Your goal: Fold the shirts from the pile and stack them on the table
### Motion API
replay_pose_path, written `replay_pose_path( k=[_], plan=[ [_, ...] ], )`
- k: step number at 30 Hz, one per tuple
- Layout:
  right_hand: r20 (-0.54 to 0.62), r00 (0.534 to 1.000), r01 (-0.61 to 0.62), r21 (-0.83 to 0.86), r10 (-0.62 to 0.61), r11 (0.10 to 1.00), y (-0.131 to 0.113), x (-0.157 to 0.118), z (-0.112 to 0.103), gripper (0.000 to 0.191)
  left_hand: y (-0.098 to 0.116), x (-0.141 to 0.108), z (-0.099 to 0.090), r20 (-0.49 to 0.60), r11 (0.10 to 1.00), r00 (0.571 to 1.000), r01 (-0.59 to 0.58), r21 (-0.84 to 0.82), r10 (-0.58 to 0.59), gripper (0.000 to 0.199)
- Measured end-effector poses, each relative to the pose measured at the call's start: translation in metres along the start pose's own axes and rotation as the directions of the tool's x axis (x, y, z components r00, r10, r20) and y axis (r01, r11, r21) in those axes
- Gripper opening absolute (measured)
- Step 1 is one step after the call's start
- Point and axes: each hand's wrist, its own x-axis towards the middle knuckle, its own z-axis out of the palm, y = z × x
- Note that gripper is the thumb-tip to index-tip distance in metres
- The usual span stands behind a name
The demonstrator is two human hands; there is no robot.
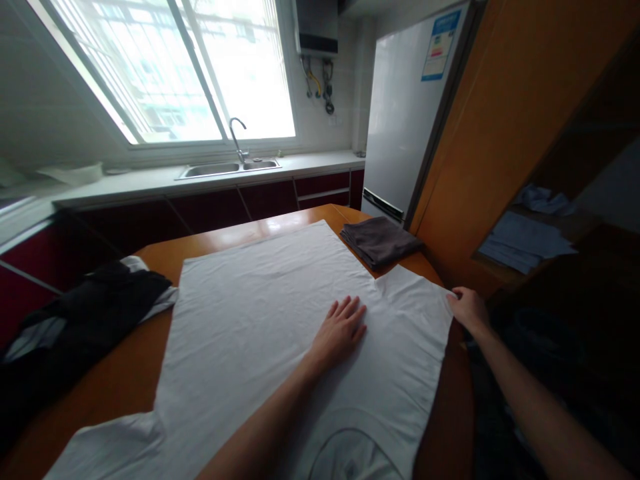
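A white T-shirt (250,313) lies spread out on the wooden table (125,360), its round neckline toward me and its hem toward the far side. My left hand (340,330) rests flat on the shirt's right half, fingers spread. At the table's right edge, my right hand (469,308) pinches the end of the right sleeve between thumb and fingers. The other sleeve lies slightly crumpled at the lower left.
A folded dark brown cloth (380,241) sits at the table's far right. Dark and white clothes (95,313) are heaped on the left. Beyond are a counter with a sink (213,170), a fridge (407,107) and a wooden cabinet (475,167) holding folded cloths.
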Motion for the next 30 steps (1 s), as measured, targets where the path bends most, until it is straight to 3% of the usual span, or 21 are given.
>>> replay_pose_path(
  k=[8, 15, 18, 21, 23, 26, 30],
  plan=[
    [-0.108, 0.992, 0.082, 0.177, -0.063, 0.981, -0.013, -0.003, -0.013, 0.025, 0.001, 0.001, 0.0, -0.008, 1.0, 1.0, -0.004, 0.003, 0.004, 0.049],
    [-0.228, 0.968, 0.189, 0.371, -0.108, 0.909, -0.067, -0.025, -0.053, 0.03, 0.0, 0.001, 0.004, -0.048, 1.0, 0.999, -0.019, -0.002, 0.019, 0.046],
    [-0.221, 0.96, 0.256, 0.461, -0.169, 0.849, -0.096, -0.045, -0.069, 0.029, 0.002, 0.004, 0.002, -0.185, 0.999, 0.983, -0.011, -0.039, 0.003, 0.043],
    [-0.197, 0.949, 0.316, 0.544, -0.248, 0.777, -0.124, -0.07, -0.081, 0.025, 0.004, 0.007, -0.003, -0.402, 0.984, 0.913, 0.003, -0.177, -0.075, 0.036],
    [-0.168, 0.935, 0.349, 0.576, -0.311, 0.739, -0.14, -0.09, -0.085, 0.021, 0.005, 0.008, -0.005, -0.458, 0.947, 0.876, -0.006, -0.32, -0.149, 0.033],
    [-0.109, 0.91, 0.388, 0.565, -0.4, 0.728, -0.159, -0.122, -0.082, 0.018, 0.005, 0.006, -0.006, -0.401, 0.869, 0.881, 0.024, -0.494, -0.253, 0.039],
    [0.02, 0.85, 0.432, 0.544, -0.526, 0.719, -0.171, -0.162, -0.058, 0.019, 0.004, 0.005, -0.004, -0.304, 0.827, 0.904, 0.089, -0.555, -0.301, 0.054]
  ],
)
